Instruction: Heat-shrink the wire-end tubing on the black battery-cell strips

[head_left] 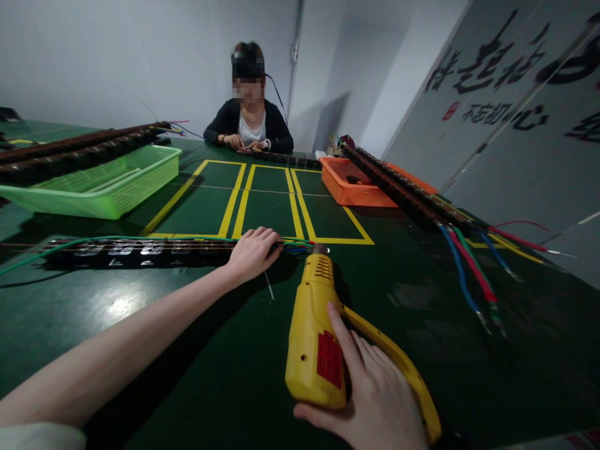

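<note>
My right hand [375,387] is wrapped round a yellow heat gun [312,337] with a red label, which lies pointing away from me. Its metal nozzle [320,249] is right by the ends of coloured wires [297,247], green, blue and one with a red tip. My left hand [255,251] is closed over the right end of a long black strip [140,253], where these wires come out. A green wire [94,239] runs along the strip's top. A thin white stick-like piece [269,285] shows just below my left hand.
A light green basket [112,199] at left and an orange basket [360,194] at right have long dark strips [403,187] across them. Loose wire ends [473,281] hang at right. Opposite, a person [253,128] works at the green table [267,209], marked with yellow tape.
</note>
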`<action>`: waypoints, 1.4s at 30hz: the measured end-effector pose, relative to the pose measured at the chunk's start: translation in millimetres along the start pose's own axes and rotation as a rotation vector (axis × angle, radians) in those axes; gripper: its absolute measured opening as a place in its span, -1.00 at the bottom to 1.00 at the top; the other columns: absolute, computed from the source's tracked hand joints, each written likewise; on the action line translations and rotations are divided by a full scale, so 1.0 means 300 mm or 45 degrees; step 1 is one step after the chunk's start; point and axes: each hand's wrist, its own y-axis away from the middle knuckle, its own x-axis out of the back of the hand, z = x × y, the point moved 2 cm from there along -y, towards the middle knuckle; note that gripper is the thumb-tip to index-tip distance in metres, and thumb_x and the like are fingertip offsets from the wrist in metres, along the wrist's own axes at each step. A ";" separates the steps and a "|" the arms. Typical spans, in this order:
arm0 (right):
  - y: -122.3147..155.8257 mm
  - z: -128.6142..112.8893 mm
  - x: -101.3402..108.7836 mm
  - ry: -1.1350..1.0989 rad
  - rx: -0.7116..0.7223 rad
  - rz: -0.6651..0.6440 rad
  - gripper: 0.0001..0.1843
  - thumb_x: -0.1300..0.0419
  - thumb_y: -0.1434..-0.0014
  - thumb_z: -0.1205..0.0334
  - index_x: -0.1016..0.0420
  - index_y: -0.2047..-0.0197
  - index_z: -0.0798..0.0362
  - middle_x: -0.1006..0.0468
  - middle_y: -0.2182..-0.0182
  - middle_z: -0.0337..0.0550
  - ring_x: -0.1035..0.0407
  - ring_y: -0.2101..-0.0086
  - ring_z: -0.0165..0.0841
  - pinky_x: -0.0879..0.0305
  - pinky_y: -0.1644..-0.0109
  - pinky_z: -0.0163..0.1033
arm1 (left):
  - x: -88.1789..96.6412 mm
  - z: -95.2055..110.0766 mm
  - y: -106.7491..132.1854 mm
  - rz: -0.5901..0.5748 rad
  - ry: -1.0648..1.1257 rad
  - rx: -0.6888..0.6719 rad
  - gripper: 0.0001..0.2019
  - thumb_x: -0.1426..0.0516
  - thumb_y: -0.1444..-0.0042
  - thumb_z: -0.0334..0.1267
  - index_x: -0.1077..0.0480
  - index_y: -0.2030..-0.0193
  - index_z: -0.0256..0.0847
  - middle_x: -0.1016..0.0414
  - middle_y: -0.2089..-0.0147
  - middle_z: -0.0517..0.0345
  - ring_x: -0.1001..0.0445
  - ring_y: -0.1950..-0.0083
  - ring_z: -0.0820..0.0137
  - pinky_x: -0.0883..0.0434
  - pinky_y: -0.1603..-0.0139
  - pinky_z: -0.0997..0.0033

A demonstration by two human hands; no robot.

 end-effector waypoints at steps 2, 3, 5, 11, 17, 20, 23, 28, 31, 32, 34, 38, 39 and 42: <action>0.000 -0.002 -0.004 -0.002 0.006 -0.004 0.37 -0.35 0.29 -0.36 0.24 -0.41 -0.01 -0.51 0.03 0.01 -0.45 0.13 -0.05 -0.40 0.12 -0.04 | 0.000 0.003 -0.003 0.002 0.001 0.007 -0.80 0.03 -0.28 -0.17 -0.34 0.15 -0.19 -0.48 0.14 0.09 -0.38 0.03 0.26 -0.29 0.13 0.25; 0.000 -0.005 -0.009 -0.004 0.015 0.001 0.35 -0.32 0.27 -0.39 0.24 -0.41 0.00 -0.52 0.04 0.02 -0.45 0.13 -0.05 -0.40 0.13 -0.03 | 0.000 0.004 -0.004 0.001 0.001 0.010 -0.80 0.03 -0.28 -0.17 -0.35 0.15 -0.19 -0.48 0.14 0.09 -0.38 0.03 0.25 -0.29 0.13 0.25; -0.001 -0.016 -0.019 0.002 0.023 0.011 0.32 -0.26 0.22 -0.44 0.24 -0.41 0.03 -0.52 0.06 0.04 -0.45 0.16 -0.05 -0.40 0.16 -0.01 | 0.003 0.008 -0.005 -0.004 -0.001 0.014 -0.79 0.04 -0.28 -0.17 -0.35 0.15 -0.19 -0.48 0.14 0.08 -0.38 0.03 0.24 -0.28 0.12 0.24; -0.021 -0.098 -0.027 0.012 0.113 0.065 0.34 -0.19 0.20 -0.50 0.23 -0.41 0.12 -0.56 0.19 0.07 -0.48 0.27 -0.06 -0.43 0.22 -0.01 | 0.015 0.015 -0.006 -0.056 -0.038 0.002 -0.81 -0.03 -0.21 -0.15 -0.35 0.17 -0.20 -0.47 0.14 0.06 -0.36 0.02 0.20 -0.28 0.10 0.20; -0.053 -0.179 -0.028 -0.050 0.254 0.008 0.32 -0.03 0.18 -0.60 0.10 -0.39 0.20 -0.57 0.23 0.12 -0.50 0.31 -0.07 -0.45 0.24 -0.03 | 0.014 0.002 -0.002 -0.134 -0.024 -0.024 -0.82 -0.06 -0.18 -0.23 -0.31 0.09 -0.21 -0.44 0.10 0.02 -0.34 0.02 0.18 -0.27 0.08 0.20; -0.058 -0.188 -0.031 -0.090 0.259 -0.030 0.36 -0.10 0.23 -0.58 0.13 -0.40 0.17 -0.57 0.24 0.10 -0.50 0.32 -0.08 -0.45 0.26 -0.04 | 0.014 -0.005 0.000 -0.157 -0.001 -0.032 -0.81 -0.05 -0.19 -0.24 -0.29 0.08 -0.20 -0.43 0.08 0.01 -0.33 0.01 0.18 -0.26 0.08 0.21; -0.057 -0.180 -0.027 -0.115 0.233 -0.060 0.35 -0.13 0.25 -0.57 0.12 -0.41 0.14 -0.57 0.24 0.08 -0.50 0.31 -0.08 -0.45 0.27 -0.05 | 0.017 -0.005 0.001 -0.156 0.004 -0.027 -0.82 -0.04 -0.20 -0.25 -0.28 0.07 -0.20 -0.43 0.08 0.01 -0.33 0.02 0.19 -0.26 0.08 0.21; -0.051 -0.134 -0.013 -0.124 0.246 -0.047 0.34 -0.12 0.24 -0.57 0.13 -0.40 0.12 -0.57 0.17 0.06 -0.50 0.24 -0.07 -0.44 0.22 -0.05 | 0.016 0.003 0.001 -0.124 -0.006 -0.026 -0.82 -0.04 -0.18 -0.28 -0.29 0.08 -0.20 -0.44 0.11 0.03 -0.34 0.02 0.19 -0.26 0.08 0.21; -0.037 -0.087 -0.008 -0.110 0.227 -0.012 0.30 -0.11 0.20 -0.56 0.15 -0.40 0.08 -0.56 0.16 0.02 -0.49 0.24 -0.10 -0.43 0.23 -0.07 | 0.013 0.008 0.001 -0.084 -0.020 -0.008 -0.83 -0.03 -0.18 -0.26 -0.31 0.11 -0.21 -0.44 0.13 0.03 -0.35 0.02 0.19 -0.26 0.08 0.21; -0.031 -0.069 -0.007 -0.100 0.218 0.001 0.30 -0.12 0.20 -0.55 0.17 -0.40 0.07 -0.56 0.16 0.00 -0.49 0.24 -0.10 -0.42 0.23 -0.08 | 0.012 0.009 0.001 -0.074 -0.021 -0.002 -0.83 -0.03 -0.18 -0.25 -0.31 0.11 -0.21 -0.44 0.13 0.03 -0.35 0.02 0.20 -0.26 0.08 0.20; -0.017 -0.034 -0.005 -0.080 0.185 0.019 0.32 -0.16 0.22 -0.53 0.21 -0.41 0.04 -0.55 0.13 -0.01 -0.48 0.23 -0.10 -0.40 0.23 -0.07 | 0.013 0.011 0.001 -0.061 -0.014 0.015 -0.83 -0.03 -0.18 -0.22 -0.31 0.13 -0.20 -0.44 0.13 0.04 -0.36 0.02 0.20 -0.27 0.08 0.21; -0.001 0.011 0.005 -0.055 0.058 -0.013 0.38 -0.31 0.30 -0.42 0.24 -0.41 -0.01 -0.50 0.02 0.01 -0.45 0.16 -0.08 -0.38 0.15 -0.06 | 0.017 0.014 0.000 -0.049 0.015 0.022 -0.79 0.01 -0.23 -0.13 -0.32 0.14 -0.19 -0.45 0.14 0.05 -0.37 0.03 0.23 -0.27 0.10 0.24; -0.001 0.015 0.010 -0.047 0.025 -0.030 0.40 -0.35 0.32 -0.38 0.26 -0.41 -0.03 -0.48 -0.01 0.01 -0.44 0.14 -0.07 -0.38 0.12 -0.05 | 0.018 0.014 0.000 -0.045 0.021 0.023 -0.77 0.04 -0.26 -0.12 -0.32 0.14 -0.19 -0.45 0.15 0.06 -0.37 0.04 0.24 -0.27 0.11 0.25; -0.003 0.017 0.021 -0.040 -0.020 -0.055 0.45 -0.43 0.37 -0.27 0.30 -0.41 -0.06 -0.46 -0.04 -0.01 -0.43 0.09 -0.07 -0.37 0.07 -0.04 | 0.015 0.013 -0.002 -0.022 0.028 0.043 -0.75 0.09 -0.31 -0.13 -0.32 0.15 -0.19 -0.46 0.15 0.09 -0.38 0.04 0.26 -0.26 0.13 0.26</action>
